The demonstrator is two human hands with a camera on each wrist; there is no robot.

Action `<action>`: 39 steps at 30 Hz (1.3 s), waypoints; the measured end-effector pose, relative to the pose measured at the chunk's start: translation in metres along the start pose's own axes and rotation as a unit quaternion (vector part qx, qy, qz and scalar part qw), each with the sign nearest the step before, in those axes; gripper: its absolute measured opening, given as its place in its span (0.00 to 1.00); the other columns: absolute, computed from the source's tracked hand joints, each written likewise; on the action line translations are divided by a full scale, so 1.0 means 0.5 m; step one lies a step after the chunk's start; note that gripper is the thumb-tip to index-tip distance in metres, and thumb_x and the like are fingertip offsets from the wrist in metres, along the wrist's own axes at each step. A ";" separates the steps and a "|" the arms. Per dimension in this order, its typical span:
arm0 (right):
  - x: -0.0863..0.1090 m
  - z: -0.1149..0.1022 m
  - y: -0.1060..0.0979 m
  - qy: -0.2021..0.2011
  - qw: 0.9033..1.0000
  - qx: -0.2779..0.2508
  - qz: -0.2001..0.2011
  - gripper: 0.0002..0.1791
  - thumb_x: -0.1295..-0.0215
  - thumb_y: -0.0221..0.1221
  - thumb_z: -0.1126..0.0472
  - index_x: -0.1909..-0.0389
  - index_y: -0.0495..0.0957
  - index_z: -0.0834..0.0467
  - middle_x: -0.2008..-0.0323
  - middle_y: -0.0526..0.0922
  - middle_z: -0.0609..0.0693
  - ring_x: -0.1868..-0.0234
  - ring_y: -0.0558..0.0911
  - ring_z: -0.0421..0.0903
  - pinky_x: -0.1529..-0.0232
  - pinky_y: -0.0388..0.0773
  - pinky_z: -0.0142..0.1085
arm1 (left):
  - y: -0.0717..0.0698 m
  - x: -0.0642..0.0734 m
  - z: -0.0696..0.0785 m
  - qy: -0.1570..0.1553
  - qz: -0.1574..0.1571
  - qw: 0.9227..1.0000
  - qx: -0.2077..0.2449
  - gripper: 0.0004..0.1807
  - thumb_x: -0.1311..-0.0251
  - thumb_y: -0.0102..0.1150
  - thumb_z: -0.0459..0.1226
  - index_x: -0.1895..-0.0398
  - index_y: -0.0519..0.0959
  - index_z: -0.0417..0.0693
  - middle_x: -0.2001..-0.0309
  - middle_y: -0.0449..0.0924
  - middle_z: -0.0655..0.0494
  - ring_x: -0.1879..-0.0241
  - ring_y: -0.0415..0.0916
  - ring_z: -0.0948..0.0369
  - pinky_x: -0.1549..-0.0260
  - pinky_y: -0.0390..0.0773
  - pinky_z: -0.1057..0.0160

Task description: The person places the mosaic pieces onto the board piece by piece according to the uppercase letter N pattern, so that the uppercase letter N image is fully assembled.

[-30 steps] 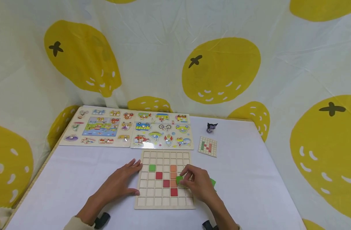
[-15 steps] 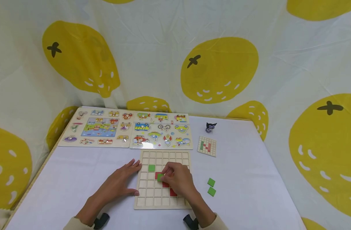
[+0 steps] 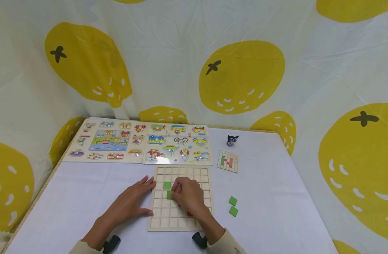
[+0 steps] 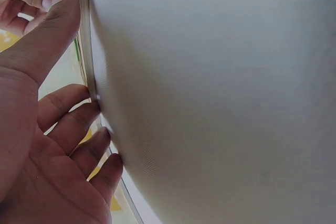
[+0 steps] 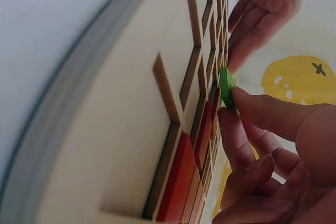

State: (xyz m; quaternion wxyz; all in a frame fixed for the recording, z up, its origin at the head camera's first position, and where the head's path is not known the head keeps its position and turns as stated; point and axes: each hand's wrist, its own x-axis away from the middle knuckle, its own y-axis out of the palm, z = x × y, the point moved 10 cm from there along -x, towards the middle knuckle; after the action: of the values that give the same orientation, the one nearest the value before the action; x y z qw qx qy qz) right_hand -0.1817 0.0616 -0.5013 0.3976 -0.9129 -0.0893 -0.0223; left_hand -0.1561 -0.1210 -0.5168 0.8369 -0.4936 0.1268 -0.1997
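Note:
A wooden grid board point(image 3: 155, 225) lies flat in the middle of the table. My right hand point(image 3: 190, 197) pinches a green square tile point(image 3: 169, 194) between thumb and fingers, close over the board. In the right wrist view the tile point(image 5: 226, 85) stands tilted at the fingertips. Just behind it a green tile point(image 3: 167, 185) sits in a cell. One red tile point(image 3: 189, 213) shows beside my right wrist; the hand hides other tiles, though some red ones point(image 5: 177, 182) appear in the right wrist view. My left hand point(image 3: 133, 197) rests at the board's left edge, fingers spread and touching it.
Two loose green tiles point(image 3: 233, 206) lie right of the board. Behind them are a small pattern card point(image 3: 228, 161) and a dark figurine point(image 3: 232, 140). Two picture puzzle boards point(image 3: 137, 141) stretch along the back left, close behind the grid board.
My right hand has carried the green tile leftward across the board, from the orange column to just in front of the placed green tile. My left hand has stayed at the board's edge.

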 end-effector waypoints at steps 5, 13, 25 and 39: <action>-0.008 -0.007 0.010 -0.006 1.000 0.017 0.002 0.10 0.43 0.77 0.61 0.74 0.83 0.49 0.83 0.76 0.39 0.78 0.74 0.37 0.78 0.68 0.32 | 0.000 0.000 0.000 -0.001 0.001 1.000 -0.002 0.57 0.59 0.86 0.54 0.24 0.73 0.45 0.21 0.69 0.48 0.19 0.63 0.43 0.30 0.73 0.35; -0.019 -0.017 0.022 -0.004 0.999 0.038 0.006 0.12 0.44 0.78 0.61 0.76 0.82 0.48 0.83 0.74 0.40 0.79 0.72 0.38 0.78 0.66 0.34 | 0.000 -0.001 0.000 -0.001 -0.002 1.000 0.003 0.56 0.59 0.86 0.53 0.24 0.73 0.45 0.21 0.70 0.48 0.19 0.63 0.43 0.31 0.73 0.35; -0.011 -0.012 0.012 -0.016 1.000 0.013 -0.020 0.08 0.43 0.78 0.57 0.68 0.86 0.48 0.80 0.78 0.38 0.76 0.75 0.37 0.74 0.69 0.33 | 0.007 -0.003 -0.003 -0.010 -0.008 1.000 -0.001 0.57 0.60 0.87 0.54 0.23 0.73 0.46 0.20 0.68 0.49 0.19 0.62 0.44 0.29 0.73 0.35; 0.046 0.067 -0.090 0.020 0.999 -0.038 0.004 0.11 0.43 0.78 0.56 0.61 0.87 0.47 0.73 0.82 0.38 0.72 0.76 0.42 0.75 0.70 0.33 | 0.010 -0.005 -0.003 -0.016 -0.014 1.000 -0.004 0.58 0.60 0.87 0.53 0.23 0.72 0.46 0.20 0.68 0.49 0.18 0.61 0.44 0.28 0.72 0.36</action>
State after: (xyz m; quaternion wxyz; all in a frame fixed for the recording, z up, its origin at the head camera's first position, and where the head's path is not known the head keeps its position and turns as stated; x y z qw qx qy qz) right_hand -0.1681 0.1197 -0.4890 0.3646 -0.9270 -0.0768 -0.0426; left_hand -0.1579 -0.1191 -0.5217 0.8339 -0.5020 0.1076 -0.2026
